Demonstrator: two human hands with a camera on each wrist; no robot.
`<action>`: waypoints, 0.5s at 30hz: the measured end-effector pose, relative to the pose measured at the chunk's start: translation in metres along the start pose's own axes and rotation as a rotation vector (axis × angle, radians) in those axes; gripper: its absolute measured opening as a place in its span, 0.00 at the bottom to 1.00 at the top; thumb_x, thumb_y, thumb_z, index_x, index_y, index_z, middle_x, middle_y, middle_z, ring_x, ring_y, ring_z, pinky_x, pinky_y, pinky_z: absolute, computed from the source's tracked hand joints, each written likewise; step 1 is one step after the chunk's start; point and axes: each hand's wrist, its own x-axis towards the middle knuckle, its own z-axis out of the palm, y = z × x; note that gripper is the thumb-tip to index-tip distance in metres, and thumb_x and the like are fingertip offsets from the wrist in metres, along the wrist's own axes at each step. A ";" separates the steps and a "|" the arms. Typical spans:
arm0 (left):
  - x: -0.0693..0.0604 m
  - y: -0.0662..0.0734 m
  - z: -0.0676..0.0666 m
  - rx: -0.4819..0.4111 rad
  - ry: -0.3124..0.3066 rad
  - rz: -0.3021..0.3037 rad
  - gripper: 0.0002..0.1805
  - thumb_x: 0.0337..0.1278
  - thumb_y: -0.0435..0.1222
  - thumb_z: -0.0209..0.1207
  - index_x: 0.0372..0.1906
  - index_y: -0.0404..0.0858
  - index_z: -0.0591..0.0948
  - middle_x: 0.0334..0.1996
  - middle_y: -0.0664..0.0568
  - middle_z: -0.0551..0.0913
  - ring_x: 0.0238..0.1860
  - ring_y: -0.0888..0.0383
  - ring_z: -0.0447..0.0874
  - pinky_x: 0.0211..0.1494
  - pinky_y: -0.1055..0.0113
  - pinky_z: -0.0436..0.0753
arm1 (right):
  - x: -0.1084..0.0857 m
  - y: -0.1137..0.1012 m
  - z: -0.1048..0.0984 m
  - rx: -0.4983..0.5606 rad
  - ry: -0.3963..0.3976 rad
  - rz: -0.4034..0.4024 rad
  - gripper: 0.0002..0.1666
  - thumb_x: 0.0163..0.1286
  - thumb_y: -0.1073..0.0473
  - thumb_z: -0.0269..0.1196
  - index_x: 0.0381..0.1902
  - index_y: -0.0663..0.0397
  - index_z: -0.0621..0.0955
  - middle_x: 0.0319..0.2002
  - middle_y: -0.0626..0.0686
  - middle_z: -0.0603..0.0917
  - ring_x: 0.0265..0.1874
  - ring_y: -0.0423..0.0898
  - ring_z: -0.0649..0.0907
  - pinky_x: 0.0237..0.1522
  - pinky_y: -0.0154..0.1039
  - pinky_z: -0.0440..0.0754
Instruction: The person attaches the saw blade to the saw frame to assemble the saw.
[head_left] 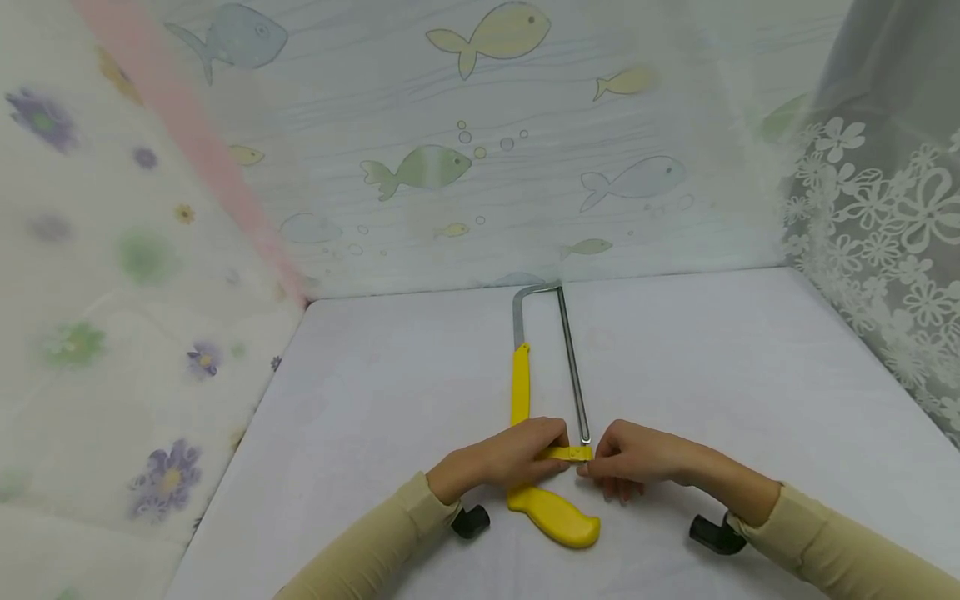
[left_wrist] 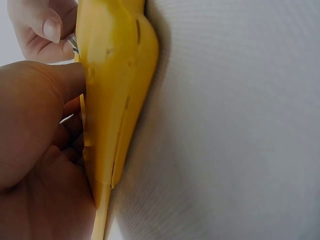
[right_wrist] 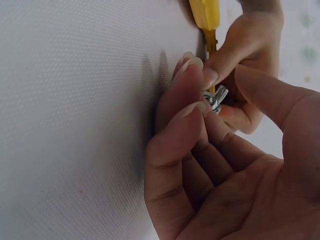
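A hacksaw with a yellow frame lies on the white-covered table, its yellow handle toward me. The slim metal blade runs along its right side, up to the grey bent front bar. My left hand grips the short yellow crossbar near the handle. Just right of it, my right hand has its fingers curled around a small metal wing nut at the crossbar's end. In the right wrist view the thumb stands slightly off the nut; the fingers partly hide it.
The white table meets a fish-print curtain at the back. A flowered cloth hangs at the left, and white lace borders the right. Black pieces sit under both wrists.
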 end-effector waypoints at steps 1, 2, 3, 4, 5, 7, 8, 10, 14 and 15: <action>0.000 0.000 0.000 0.000 0.000 0.001 0.06 0.74 0.39 0.60 0.44 0.44 0.75 0.37 0.61 0.76 0.37 0.66 0.71 0.43 0.76 0.73 | 0.000 -0.001 0.000 -0.004 0.007 0.002 0.24 0.73 0.49 0.65 0.23 0.61 0.85 0.19 0.54 0.83 0.15 0.43 0.76 0.18 0.34 0.70; 0.000 0.000 0.000 0.003 0.001 0.003 0.05 0.74 0.39 0.60 0.44 0.44 0.75 0.37 0.61 0.76 0.37 0.66 0.71 0.43 0.77 0.73 | 0.001 -0.001 0.001 -0.008 0.013 0.004 0.24 0.73 0.49 0.65 0.23 0.61 0.85 0.19 0.54 0.84 0.15 0.42 0.77 0.18 0.34 0.70; 0.000 0.000 -0.001 0.004 0.001 0.005 0.06 0.74 0.39 0.60 0.44 0.44 0.75 0.37 0.61 0.76 0.37 0.66 0.71 0.43 0.77 0.73 | 0.001 -0.002 0.001 -0.013 0.018 0.005 0.24 0.73 0.49 0.65 0.22 0.60 0.85 0.19 0.54 0.84 0.14 0.42 0.77 0.18 0.34 0.70; 0.000 -0.001 -0.001 0.003 0.000 0.006 0.06 0.74 0.39 0.60 0.44 0.44 0.75 0.37 0.61 0.76 0.37 0.66 0.71 0.43 0.77 0.73 | 0.001 -0.003 0.001 -0.016 0.023 0.007 0.24 0.73 0.49 0.65 0.22 0.61 0.85 0.19 0.54 0.84 0.14 0.42 0.77 0.18 0.33 0.70; 0.000 -0.001 0.000 0.002 0.000 0.009 0.05 0.74 0.39 0.60 0.44 0.44 0.75 0.36 0.61 0.76 0.37 0.66 0.71 0.42 0.77 0.73 | 0.001 -0.003 0.002 -0.022 0.028 0.008 0.24 0.73 0.49 0.65 0.21 0.61 0.85 0.18 0.54 0.84 0.14 0.42 0.77 0.18 0.33 0.70; 0.000 -0.001 0.000 0.006 0.002 0.015 0.05 0.74 0.39 0.60 0.44 0.44 0.75 0.36 0.61 0.76 0.37 0.66 0.71 0.42 0.77 0.72 | 0.001 -0.004 0.003 -0.029 0.037 0.011 0.24 0.73 0.50 0.65 0.21 0.61 0.85 0.18 0.54 0.84 0.13 0.42 0.77 0.17 0.33 0.70; 0.000 -0.001 0.000 0.004 0.002 0.017 0.05 0.74 0.39 0.60 0.44 0.44 0.75 0.36 0.61 0.75 0.37 0.66 0.71 0.42 0.77 0.72 | 0.001 -0.004 0.003 -0.032 0.041 0.012 0.24 0.73 0.50 0.65 0.21 0.61 0.84 0.18 0.53 0.83 0.13 0.41 0.77 0.17 0.32 0.70; 0.000 -0.001 0.000 0.000 0.002 0.020 0.05 0.74 0.39 0.60 0.44 0.44 0.75 0.36 0.61 0.75 0.36 0.66 0.71 0.42 0.76 0.72 | 0.002 -0.004 0.004 -0.036 0.048 0.016 0.24 0.73 0.50 0.65 0.21 0.61 0.84 0.17 0.53 0.83 0.13 0.41 0.77 0.17 0.32 0.70; 0.000 -0.002 0.000 -0.003 0.001 0.021 0.06 0.74 0.39 0.60 0.43 0.44 0.74 0.36 0.61 0.75 0.36 0.66 0.71 0.41 0.76 0.72 | 0.002 -0.004 0.004 -0.034 0.051 0.018 0.22 0.72 0.52 0.65 0.22 0.61 0.85 0.18 0.53 0.83 0.13 0.42 0.77 0.17 0.32 0.70; 0.000 -0.002 0.000 -0.004 0.001 0.019 0.06 0.74 0.39 0.60 0.44 0.44 0.75 0.36 0.61 0.75 0.36 0.66 0.71 0.41 0.77 0.73 | 0.002 -0.004 0.004 -0.034 0.050 0.020 0.22 0.72 0.52 0.65 0.22 0.60 0.85 0.18 0.53 0.83 0.13 0.42 0.77 0.17 0.32 0.70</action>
